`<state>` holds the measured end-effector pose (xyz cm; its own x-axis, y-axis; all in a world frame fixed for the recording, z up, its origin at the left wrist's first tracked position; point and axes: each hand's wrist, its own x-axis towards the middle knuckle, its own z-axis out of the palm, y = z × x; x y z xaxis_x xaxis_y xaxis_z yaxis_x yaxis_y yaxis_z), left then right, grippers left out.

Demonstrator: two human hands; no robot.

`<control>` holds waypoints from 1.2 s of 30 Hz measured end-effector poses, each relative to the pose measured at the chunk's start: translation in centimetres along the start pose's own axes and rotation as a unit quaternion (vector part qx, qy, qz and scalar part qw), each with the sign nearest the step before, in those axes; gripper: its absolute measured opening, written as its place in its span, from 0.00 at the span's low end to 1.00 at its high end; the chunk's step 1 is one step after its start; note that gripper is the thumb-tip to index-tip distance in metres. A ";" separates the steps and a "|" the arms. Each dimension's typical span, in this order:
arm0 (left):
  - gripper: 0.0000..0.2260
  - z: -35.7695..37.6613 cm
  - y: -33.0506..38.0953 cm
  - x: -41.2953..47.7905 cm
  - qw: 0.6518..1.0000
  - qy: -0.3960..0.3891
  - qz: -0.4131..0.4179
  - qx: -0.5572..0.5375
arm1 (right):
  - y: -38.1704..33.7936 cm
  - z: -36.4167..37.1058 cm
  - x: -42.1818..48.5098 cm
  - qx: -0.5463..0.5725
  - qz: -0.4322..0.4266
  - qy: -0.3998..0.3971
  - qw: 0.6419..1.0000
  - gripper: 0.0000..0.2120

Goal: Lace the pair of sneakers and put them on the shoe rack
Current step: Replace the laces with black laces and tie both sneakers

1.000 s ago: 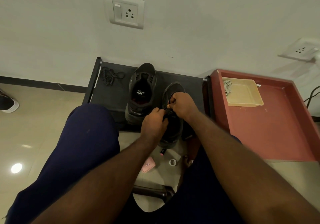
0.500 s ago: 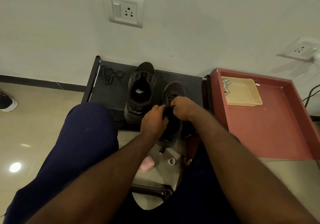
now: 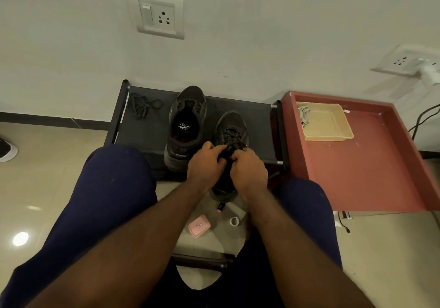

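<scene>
There are two sneakers, two laces and two hands. Both sneakers stand on the top of the black shoe rack (image 3: 147,136), with the toes toward the wall. The unlaced sneaker (image 3: 187,126) is near the middle of the rack. The laced sneaker (image 3: 230,120) is just beside it, toward the rack's right end, and its heel hangs over the front edge.

The loose lace (image 3: 142,105) lies in a small heap at the left back corner of the rack (well apart from both hands). The threaded lace (image 3: 232,136) crosses over the laced sneaker's tongue.

The left hand (image 3: 204,164) and the right hand (image 3: 248,172) meet over this sneaker. Their fingers are curled and pinch the threaded lace at the top crossings, so the sneaker's opening lies under the knuckles and its toe lies beyond the fingertips.

To the right of the rack stands one red table (image 3: 357,169), touching it.
</scene>
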<state>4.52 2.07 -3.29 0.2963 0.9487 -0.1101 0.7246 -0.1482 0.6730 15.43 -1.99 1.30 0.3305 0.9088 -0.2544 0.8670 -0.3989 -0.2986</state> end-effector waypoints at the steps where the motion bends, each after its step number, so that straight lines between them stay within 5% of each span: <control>1: 0.20 0.0 0.0 0.0 1.000 0.005 -0.005 -0.007 | -0.1 0.3 0.0 -0.026 0.013 -0.004 1.000 0.10; 4: 0.19 -0.1 0.0 0.0 1.000 0.014 -0.010 -0.022 | 0.2 1.8 0.9 -0.032 0.032 -0.016 0.999 0.15; 7: 0.18 -0.1 -0.3 0.0 0.999 0.012 -0.006 -0.029 | 0.9 3.0 2.0 0.085 0.028 -0.050 0.995 0.21; 13: 0.17 -0.3 -0.6 0.6 1.000 0.004 0.012 -0.020 | 0.3 4.6 3.6 0.226 0.095 -0.002 0.969 0.16; 20: 0.14 -0.2 -0.3 0.2 1.000 0.011 0.004 -0.021 | -0.2 3.8 2.2 0.192 0.089 0.047 0.976 0.12; 36: 0.10 -0.3 0.8 0.7 0.998 0.040 -0.004 0.045 | 0.1 1.9 1.4 0.262 0.032 0.025 0.964 0.13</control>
<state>5.11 2.72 -2.62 0.2419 0.9688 -0.0542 0.7805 -0.1611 0.6041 15.29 -0.96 -0.88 0.4062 0.8800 -0.2461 0.5407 -0.4486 -0.7116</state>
